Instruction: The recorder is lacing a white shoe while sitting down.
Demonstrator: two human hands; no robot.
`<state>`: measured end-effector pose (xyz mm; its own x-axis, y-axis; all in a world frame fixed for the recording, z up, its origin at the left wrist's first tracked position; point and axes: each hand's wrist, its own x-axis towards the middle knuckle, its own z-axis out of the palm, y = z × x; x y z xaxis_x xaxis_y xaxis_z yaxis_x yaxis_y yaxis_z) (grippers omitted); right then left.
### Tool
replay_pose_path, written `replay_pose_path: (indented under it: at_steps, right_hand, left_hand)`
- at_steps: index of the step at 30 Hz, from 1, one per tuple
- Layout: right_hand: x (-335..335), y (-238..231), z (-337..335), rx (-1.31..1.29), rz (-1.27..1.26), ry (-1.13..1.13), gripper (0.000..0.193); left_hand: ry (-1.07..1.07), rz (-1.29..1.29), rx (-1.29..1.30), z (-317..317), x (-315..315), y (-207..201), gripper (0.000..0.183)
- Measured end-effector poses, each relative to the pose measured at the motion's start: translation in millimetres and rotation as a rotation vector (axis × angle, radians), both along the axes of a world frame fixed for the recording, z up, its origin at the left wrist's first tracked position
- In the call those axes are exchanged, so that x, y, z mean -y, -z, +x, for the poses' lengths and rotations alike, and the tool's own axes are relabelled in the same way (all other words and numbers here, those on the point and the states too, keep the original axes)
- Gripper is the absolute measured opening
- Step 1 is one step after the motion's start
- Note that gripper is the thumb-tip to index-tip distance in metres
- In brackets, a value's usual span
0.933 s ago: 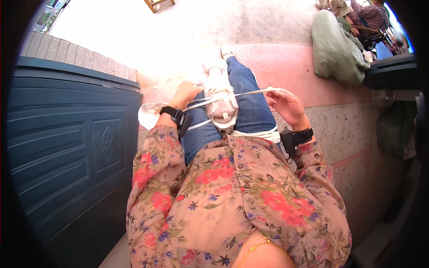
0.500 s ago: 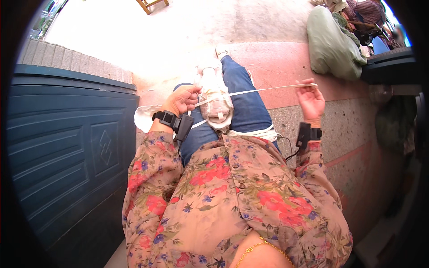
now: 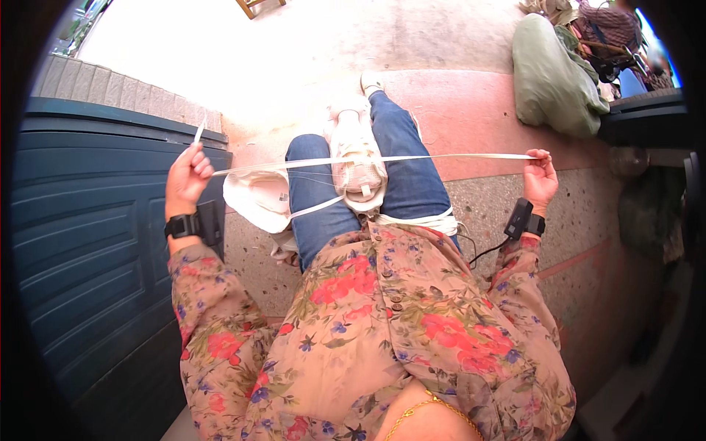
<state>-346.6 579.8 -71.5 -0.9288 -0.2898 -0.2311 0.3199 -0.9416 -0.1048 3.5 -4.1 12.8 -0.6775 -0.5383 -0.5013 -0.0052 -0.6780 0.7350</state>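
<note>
A pale sneaker (image 3: 362, 177) rests between my thighs, its tongue and front partly washed out by bright light. A flat white shoelace (image 3: 316, 162) stretches nearly level above it, from one hand to the other. My left hand (image 3: 189, 176) is closed round the lace at the far left, with a loose end sticking up past the fingers. Out to the right, my right hand (image 3: 540, 180) pinches the lace's other part between thumb and fingers. Several more white laces (image 3: 430, 220) lie bundled across my right thigh.
A white shoe-like item (image 3: 257, 197) lies beside my left leg. A blue panelled door (image 3: 88, 220) stands close on the left. At the upper right are a large grey-green sack (image 3: 555, 77) and a heap of bags. A wooden stool leg (image 3: 251, 9) shows at the top.
My left hand has moved from beside the shoe out to the left, drawing lace with it. My right hand has shifted slightly right and down. The lace now spans wide and straight.
</note>
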Motion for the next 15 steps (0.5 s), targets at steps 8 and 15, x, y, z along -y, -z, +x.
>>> replay_pose_path:
  at_steps: [8, 15]
  right_hand:
    - [-3.2, 23.7, -15.6, 0.051, 0.217, -0.018, 0.014]
    - [117.7, -24.7, 29.0, -0.374, 1.36, -0.487, 0.018]
  left_hand:
    - [-0.197, -0.157, 0.083, 35.2, 8.5, -5.1, 0.007]
    - [0.325, -0.7, 0.489, -67.3, -94.8, 29.3, 0.017]
